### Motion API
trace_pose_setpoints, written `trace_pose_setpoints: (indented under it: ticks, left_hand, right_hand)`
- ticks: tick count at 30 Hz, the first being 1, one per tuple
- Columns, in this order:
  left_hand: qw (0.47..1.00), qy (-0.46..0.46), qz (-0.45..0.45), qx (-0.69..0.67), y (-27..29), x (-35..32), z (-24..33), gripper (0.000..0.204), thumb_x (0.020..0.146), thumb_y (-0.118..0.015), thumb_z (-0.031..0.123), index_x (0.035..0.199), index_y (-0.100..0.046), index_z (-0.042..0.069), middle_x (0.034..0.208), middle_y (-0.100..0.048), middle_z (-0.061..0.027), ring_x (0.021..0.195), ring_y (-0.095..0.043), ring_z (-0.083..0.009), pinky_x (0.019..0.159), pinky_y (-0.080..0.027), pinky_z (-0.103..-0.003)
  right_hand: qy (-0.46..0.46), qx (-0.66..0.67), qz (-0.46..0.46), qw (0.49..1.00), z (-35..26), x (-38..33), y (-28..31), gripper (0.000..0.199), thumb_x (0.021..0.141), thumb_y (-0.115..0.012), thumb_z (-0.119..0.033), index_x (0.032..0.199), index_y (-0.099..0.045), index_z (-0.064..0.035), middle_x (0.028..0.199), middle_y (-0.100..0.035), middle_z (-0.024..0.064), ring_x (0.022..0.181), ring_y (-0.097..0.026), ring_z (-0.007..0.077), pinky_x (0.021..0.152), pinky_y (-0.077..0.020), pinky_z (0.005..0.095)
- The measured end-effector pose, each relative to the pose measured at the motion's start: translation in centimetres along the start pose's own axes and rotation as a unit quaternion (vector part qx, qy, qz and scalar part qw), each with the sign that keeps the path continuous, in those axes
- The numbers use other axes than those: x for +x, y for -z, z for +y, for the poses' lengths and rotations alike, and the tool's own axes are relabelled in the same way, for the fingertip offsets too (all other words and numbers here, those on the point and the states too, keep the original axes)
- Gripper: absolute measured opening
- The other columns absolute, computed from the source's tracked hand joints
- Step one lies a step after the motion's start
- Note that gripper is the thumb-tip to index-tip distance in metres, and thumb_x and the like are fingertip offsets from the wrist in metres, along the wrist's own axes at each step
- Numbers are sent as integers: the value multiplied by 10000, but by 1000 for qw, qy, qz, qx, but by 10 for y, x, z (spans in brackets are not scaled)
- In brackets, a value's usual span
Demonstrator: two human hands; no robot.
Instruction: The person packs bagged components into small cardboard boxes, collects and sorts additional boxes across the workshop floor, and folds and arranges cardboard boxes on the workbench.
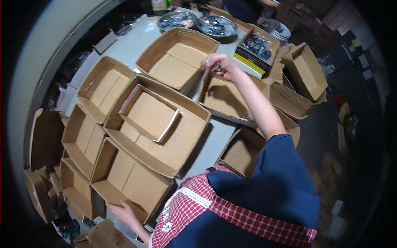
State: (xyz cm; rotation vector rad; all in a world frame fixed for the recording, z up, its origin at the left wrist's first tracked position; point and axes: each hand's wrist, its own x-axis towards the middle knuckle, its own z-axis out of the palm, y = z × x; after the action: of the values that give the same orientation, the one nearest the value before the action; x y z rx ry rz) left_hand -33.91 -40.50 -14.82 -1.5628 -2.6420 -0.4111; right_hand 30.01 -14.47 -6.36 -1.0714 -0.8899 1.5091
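My right hand (223, 68) is raised over the far corner of a shallow cardboard tray (225, 97). Its fingers are closed on a small clear plastic bag (205, 63); the contents are too small to make out. At the lower left, my left hand (124, 213) touches the near outer wall of another cardboard tray (136, 175), fingers stretched out and thumb apart. Beyond that one, a large tray (188, 142) has a smaller white-edged tray (151, 113) lying inside it.
More cardboard trays stand on the left (103, 89) and at the back (178, 58). Two round metal trays (177, 20) of small bagged parts sit at the far end. A black-and-yellow box (250, 62) holds similar bags. Stacked white bowls (278, 29) and another person (242, 8) are behind.
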Motion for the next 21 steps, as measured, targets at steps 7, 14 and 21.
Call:
trace_pose_setpoints:
  ticks: [7,14,21]
  left_hand:
    - [998,40,-40,29,5,6,9,713,939,-597,190,1509,-234,-38,1442,-441,-302,1250,-511,-454,982,-474,-500]
    - [998,14,-38,53,-1,8,0,740,927,-612,190,1513,-230,-53,1468,-421,-297,1284,-488,-443,1006,-465,-484]
    - [999,-7,-16,29,-1,4,-2,729,917,-605,173,1498,-249,-85,1488,-394,-307,1327,-460,-424,1071,-422,-460]
  right_hand:
    - [-246,-599,9,762,15,-87,84,88,765,-679,-100,837,-644,-62,696,-680,79,557,-626,152,434,-443,300]
    - [-169,-806,-183,536,100,-129,93,213,697,-713,-157,898,-726,-88,833,-725,137,814,-708,343,696,-563,447]
    - [70,-720,-14,690,35,-76,30,202,791,-634,-267,817,-671,-71,749,-689,151,714,-673,367,634,-534,459]
